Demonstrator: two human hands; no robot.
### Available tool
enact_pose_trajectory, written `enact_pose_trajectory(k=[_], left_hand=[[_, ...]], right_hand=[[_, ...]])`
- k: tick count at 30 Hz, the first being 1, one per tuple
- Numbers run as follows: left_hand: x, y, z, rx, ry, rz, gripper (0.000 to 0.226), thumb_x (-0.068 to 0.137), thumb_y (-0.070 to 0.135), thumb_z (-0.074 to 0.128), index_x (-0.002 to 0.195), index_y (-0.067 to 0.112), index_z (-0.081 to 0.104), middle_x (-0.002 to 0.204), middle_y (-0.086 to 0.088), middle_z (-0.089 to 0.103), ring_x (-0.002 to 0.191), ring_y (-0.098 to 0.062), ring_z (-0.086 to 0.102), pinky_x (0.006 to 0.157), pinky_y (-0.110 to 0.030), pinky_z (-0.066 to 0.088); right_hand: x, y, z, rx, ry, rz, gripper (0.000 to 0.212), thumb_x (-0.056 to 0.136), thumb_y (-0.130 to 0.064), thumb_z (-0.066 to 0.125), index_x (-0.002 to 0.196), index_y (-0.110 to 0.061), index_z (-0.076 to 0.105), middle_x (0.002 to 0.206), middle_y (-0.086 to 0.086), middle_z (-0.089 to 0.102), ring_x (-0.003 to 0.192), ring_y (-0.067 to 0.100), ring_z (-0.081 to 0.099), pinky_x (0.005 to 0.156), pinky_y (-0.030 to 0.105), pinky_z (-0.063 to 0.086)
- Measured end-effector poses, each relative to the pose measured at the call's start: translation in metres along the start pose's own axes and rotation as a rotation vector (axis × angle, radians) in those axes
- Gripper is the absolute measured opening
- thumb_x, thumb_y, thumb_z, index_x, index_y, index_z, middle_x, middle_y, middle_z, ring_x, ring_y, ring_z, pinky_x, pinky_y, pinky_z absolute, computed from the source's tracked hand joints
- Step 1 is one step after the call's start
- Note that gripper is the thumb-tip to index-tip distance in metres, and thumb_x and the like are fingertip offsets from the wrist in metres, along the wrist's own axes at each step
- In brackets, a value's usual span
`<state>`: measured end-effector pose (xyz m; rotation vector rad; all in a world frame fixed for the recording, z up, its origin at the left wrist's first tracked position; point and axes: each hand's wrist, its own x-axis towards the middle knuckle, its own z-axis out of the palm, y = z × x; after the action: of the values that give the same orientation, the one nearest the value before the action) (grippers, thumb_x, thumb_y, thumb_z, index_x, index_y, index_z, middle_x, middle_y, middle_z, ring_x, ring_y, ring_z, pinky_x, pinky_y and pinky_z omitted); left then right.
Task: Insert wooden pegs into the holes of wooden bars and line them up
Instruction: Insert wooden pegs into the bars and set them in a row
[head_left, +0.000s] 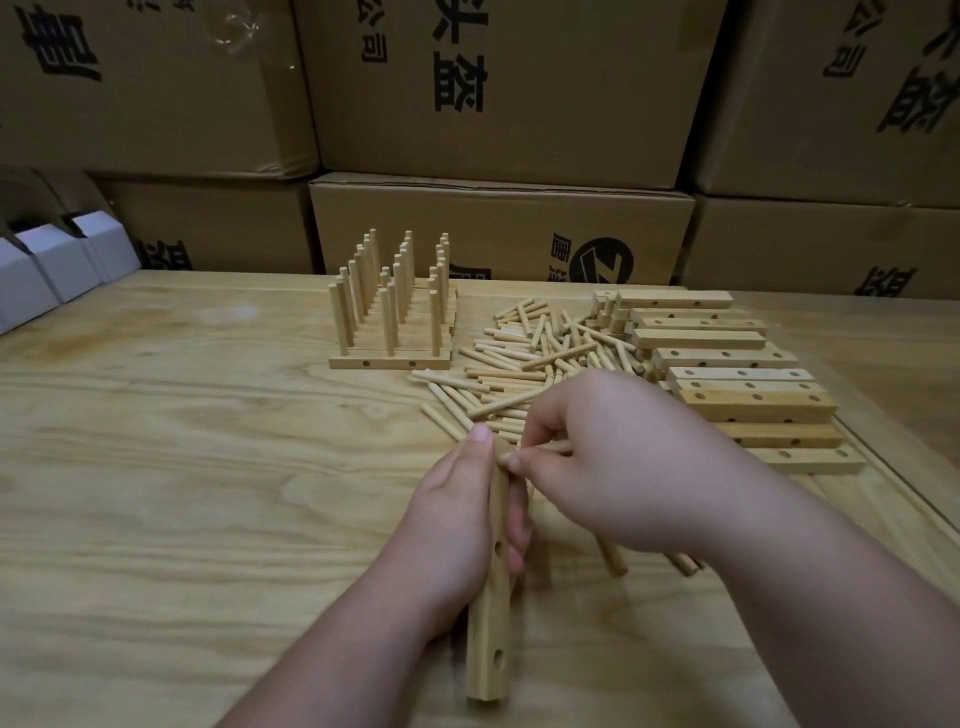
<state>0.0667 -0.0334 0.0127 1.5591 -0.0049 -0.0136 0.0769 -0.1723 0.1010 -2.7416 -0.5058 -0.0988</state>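
Note:
My left hand (462, 525) grips a wooden bar (488, 644) that points away from me, its near end with two holes showing. My right hand (618, 462) pinches a wooden peg (545, 448) and holds its tip against the bar's far end, beside my left thumb. A loose heap of pegs (535, 358) lies just beyond my hands. Several finished bars with upright pegs (389, 317) stand lined up at the back centre. A stack of bare bars (727, 374) with holes lies to the right.
Stacked cardboard boxes (498, 228) wall off the back of the wooden table (182, 467). Small white boxes (47, 265) sit at the far left edge. A few stray pegs (613, 561) lie under my right wrist.

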Motion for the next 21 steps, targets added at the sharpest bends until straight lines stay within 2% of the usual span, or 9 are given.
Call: enact_pose_trajectory(k=[2, 4, 6, 8, 10, 12, 15, 19, 21], left_hand=[[0.000, 0.001, -0.001, 0.004, -0.005, -0.006, 0.067, 0.107, 0.047, 0.027, 0.060, 0.008, 0.055, 0.044, -0.007, 0.054, 0.039, -0.018, 0.053, 0.043, -0.017, 0.042], [0.001, 0.000, 0.000, 0.049, -0.011, 0.014, 0.065, 0.107, 0.048, 0.026, 0.067, 0.005, 0.055, 0.044, -0.004, 0.055, 0.040, -0.017, 0.054, 0.044, -0.017, 0.043], [0.001, -0.002, 0.001, 0.067, -0.004, 0.035, 0.062, 0.107, 0.047, 0.026, 0.070, 0.006, 0.055, 0.045, -0.004, 0.056, 0.041, -0.016, 0.055, 0.045, -0.017, 0.044], [0.001, -0.003, 0.002, 0.059, -0.001, 0.058, 0.061, 0.107, 0.047, 0.026, 0.065, 0.015, 0.057, 0.047, -0.005, 0.058, 0.042, -0.016, 0.056, 0.048, -0.018, 0.045], [0.002, -0.004, 0.002, 0.042, 0.004, 0.065, 0.065, 0.108, 0.047, 0.026, 0.057, 0.022, 0.058, 0.047, -0.005, 0.057, 0.042, -0.018, 0.056, 0.048, -0.019, 0.045], [0.004, -0.004, 0.000, 0.023, 0.005, 0.046, 0.068, 0.108, 0.047, 0.027, 0.053, 0.021, 0.057, 0.045, -0.005, 0.056, 0.042, -0.020, 0.056, 0.047, -0.019, 0.046], [0.004, -0.003, -0.001, 0.006, -0.022, 0.019, 0.066, 0.107, 0.049, 0.026, 0.059, 0.014, 0.056, 0.044, -0.005, 0.053, 0.044, -0.021, 0.055, 0.050, -0.023, 0.050], [0.004, -0.006, 0.002, 0.065, 0.006, 0.043, 0.062, 0.107, 0.048, 0.026, 0.070, 0.008, 0.055, 0.045, -0.003, 0.056, 0.043, -0.016, 0.057, 0.048, -0.016, 0.047], [0.003, -0.008, 0.004, 0.055, 0.029, 0.052, 0.060, 0.107, 0.049, 0.026, 0.066, 0.018, 0.057, 0.047, -0.003, 0.057, 0.043, -0.015, 0.057, 0.047, -0.016, 0.045]], right_hand=[[0.002, 0.007, -0.002, 0.144, -0.048, 0.027, 0.024, 0.092, -0.045, 0.069, 0.077, -0.026, 0.073, 0.070, -0.008, 0.070, 0.067, 0.005, 0.064, 0.065, 0.034, 0.058], [0.000, 0.009, -0.002, 0.183, -0.055, 0.047, 0.024, 0.092, -0.045, 0.069, 0.077, -0.027, 0.071, 0.069, -0.009, 0.070, 0.066, 0.005, 0.064, 0.062, 0.031, 0.055], [-0.004, 0.006, 0.002, 0.056, -0.022, 0.023, 0.026, 0.092, -0.046, 0.066, 0.074, -0.028, 0.068, 0.062, -0.012, 0.067, 0.061, 0.004, 0.062, 0.050, 0.027, 0.046], [-0.006, 0.000, 0.004, -0.083, 0.045, -0.011, 0.027, 0.090, -0.045, 0.063, 0.070, -0.027, 0.065, 0.057, -0.012, 0.064, 0.057, 0.006, 0.058, 0.046, 0.025, 0.042], [-0.004, 0.000, 0.004, -0.073, 0.057, -0.016, 0.027, 0.090, -0.045, 0.064, 0.071, -0.027, 0.066, 0.058, -0.008, 0.064, 0.059, 0.006, 0.059, 0.053, 0.028, 0.050], [0.000, 0.005, 0.002, 0.075, -0.019, 0.019, 0.025, 0.092, -0.045, 0.067, 0.075, -0.027, 0.069, 0.066, -0.007, 0.069, 0.064, 0.007, 0.063, 0.061, 0.034, 0.056], [0.002, 0.014, 0.002, 0.262, -0.083, 0.045, 0.021, 0.092, -0.044, 0.071, 0.079, -0.027, 0.071, 0.073, -0.012, 0.070, 0.072, 0.000, 0.063, 0.069, 0.032, 0.055], [-0.001, 0.013, 0.003, 0.125, -0.044, 0.003, 0.024, 0.093, -0.045, 0.067, 0.075, -0.029, 0.067, 0.066, -0.015, 0.068, 0.073, -0.007, 0.060, 0.052, 0.026, 0.047], [-0.003, 0.006, 0.003, 0.011, -0.007, -0.022, 0.025, 0.093, -0.044, 0.064, 0.073, -0.029, 0.066, 0.062, -0.029, 0.064, 0.077, -0.016, 0.056, 0.046, 0.022, 0.038]])
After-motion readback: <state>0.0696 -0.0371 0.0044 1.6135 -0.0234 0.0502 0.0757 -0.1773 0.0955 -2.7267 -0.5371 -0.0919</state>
